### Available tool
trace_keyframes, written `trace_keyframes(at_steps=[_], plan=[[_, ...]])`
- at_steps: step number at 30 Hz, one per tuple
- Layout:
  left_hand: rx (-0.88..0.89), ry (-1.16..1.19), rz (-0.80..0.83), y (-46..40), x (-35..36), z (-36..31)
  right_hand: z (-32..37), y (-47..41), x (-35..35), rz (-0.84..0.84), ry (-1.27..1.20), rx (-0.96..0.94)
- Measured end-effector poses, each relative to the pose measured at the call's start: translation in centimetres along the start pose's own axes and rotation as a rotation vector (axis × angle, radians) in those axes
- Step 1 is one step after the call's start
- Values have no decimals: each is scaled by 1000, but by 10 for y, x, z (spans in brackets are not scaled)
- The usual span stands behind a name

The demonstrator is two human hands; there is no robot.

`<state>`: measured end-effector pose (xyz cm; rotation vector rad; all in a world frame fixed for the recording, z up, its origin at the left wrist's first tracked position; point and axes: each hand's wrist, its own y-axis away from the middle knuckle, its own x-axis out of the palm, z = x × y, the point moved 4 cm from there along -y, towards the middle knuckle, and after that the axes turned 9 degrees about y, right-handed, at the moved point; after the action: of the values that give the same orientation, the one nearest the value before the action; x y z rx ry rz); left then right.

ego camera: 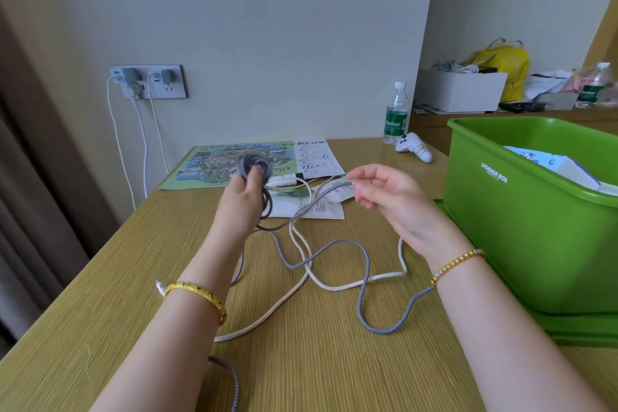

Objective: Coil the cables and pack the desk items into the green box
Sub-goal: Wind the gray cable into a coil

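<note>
**Grey cable half wound as I work at the desk**

At the far left, a wall socket (148,81) holds chargers, their white leads hanging down beside the wooden desk (100,328). My left hand (242,197), a gold bangle (197,294) on its wrist, is raised above the desk with its fingers closed round a small coil of the grey braided cable (364,281); several loops sit bunched at my fingertips and hang below the palm. Behind that hand a colourful map (214,164) lies flat on the desk, with printed paper sheets (314,155) partly over its right edge and more paper just nearer me.

From the coil the grey cable runs right to my right hand (384,201), which pinches the strand between thumb and fingertips, the other fingers loosely curled; a beaded bracelet (456,264) circles that wrist. The rest of the grey cable trails loose in wide curves across the desk between my forearms, crossing a white cable (301,294) that also lies uncoiled there.

Farther back stand a water bottle (396,114) and, just beside it, a white controller (414,147). At the right edge, the green box (521,227) rests on the desk, open, with white packages showing inside.
</note>
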<state>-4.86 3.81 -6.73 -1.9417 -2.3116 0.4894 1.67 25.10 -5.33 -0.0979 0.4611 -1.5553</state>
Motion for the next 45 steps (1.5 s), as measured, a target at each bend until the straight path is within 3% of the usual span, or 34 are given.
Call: trace_keyframes(at_steps=[4, 8, 15, 21, 29, 31, 35, 38, 42, 45], plan=[[-125, 22, 500, 22, 27, -1, 2, -1, -2, -15, -215, -59], [3, -47, 836, 44, 47, -3, 3, -1, 0, 29, -292, -78], [68, -108, 827, 45, 50, -4, 0, -1, 2, 43, -290, -62], [51, -8, 1008, 57, 50, -12, -1, -3, -4, -13, -301, -56], [16, -8, 799, 50, 49, -10, -2, -3, 1, 84, -218, -90], [14, 43, 733, 45, 45, -12, -2, -3, -2, 13, -79, -73], [1, 196, 638, 39, 35, -17, -3, -1, -3, -213, 493, -13], [-9, 298, 583, 37, 32, -19, -2, 1, 2, -276, 713, -75], [-168, 623, 352, 21, 25, -13, -2, 0, 3, -229, 1023, -96], [-309, 857, 178, 12, 16, -5, -7, 1, 11, -106, 1011, -58]])
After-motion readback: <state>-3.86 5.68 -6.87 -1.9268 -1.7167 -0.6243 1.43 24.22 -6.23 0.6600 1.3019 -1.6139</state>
